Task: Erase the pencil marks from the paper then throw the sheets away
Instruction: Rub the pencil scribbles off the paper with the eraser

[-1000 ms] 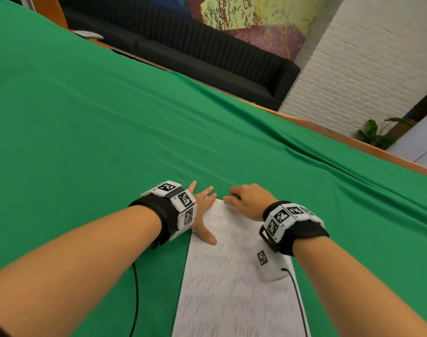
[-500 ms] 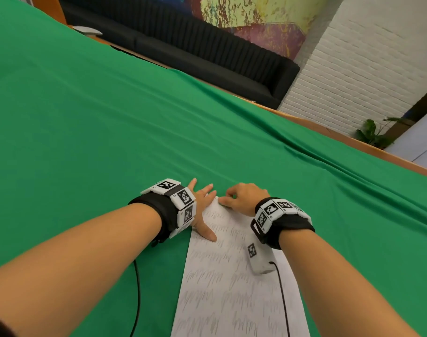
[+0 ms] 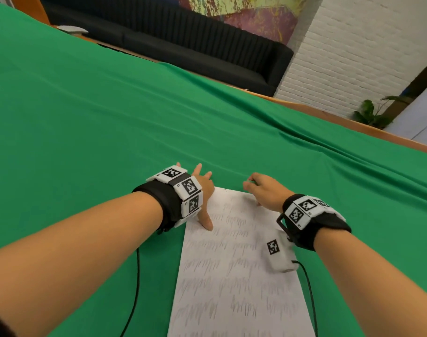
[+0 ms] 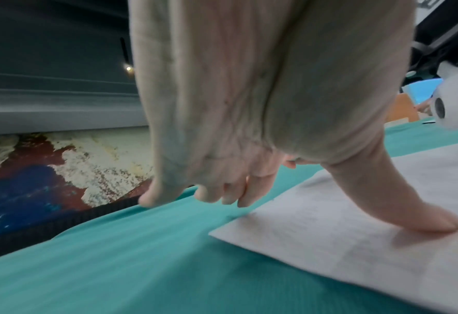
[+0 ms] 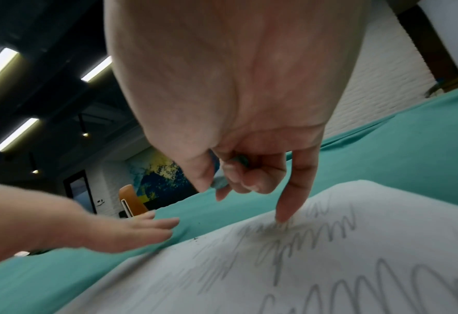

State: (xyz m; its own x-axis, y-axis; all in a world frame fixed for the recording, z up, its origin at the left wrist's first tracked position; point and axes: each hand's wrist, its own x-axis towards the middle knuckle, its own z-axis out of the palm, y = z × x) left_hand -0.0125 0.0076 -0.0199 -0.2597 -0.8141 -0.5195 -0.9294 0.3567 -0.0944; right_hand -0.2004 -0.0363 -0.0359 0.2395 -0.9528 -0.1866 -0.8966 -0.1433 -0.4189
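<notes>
A: Where is the paper (image 3: pixel 236 271) lying?
B: On the green bench (image 3: pixel 110 117); the left hand (image 3: pixel 205 190) is pressing it, fingers spread.
A: And the right hand (image 3: pixel 266 190)?
B: It's pinching a small eraser (image 5: pixel 240 160) (mostly hidden), little finger touching the scribbles

The near end of the paper (image 3: pixel 236 276) ran off the bottom of the head view, and the wristband hid most of the left hand (image 3: pixel 205 188) there. In the right wrist view the right hand (image 5: pixel 233 119) pinched something small and teal (image 5: pixel 242 159), too hidden by the curled fingers (image 5: pixel 252 180) to name. The left wrist view was blurred, so the pencil marks (image 4: pixel 356 240) under the thumb (image 4: pixel 421 214) barely showed.
</notes>
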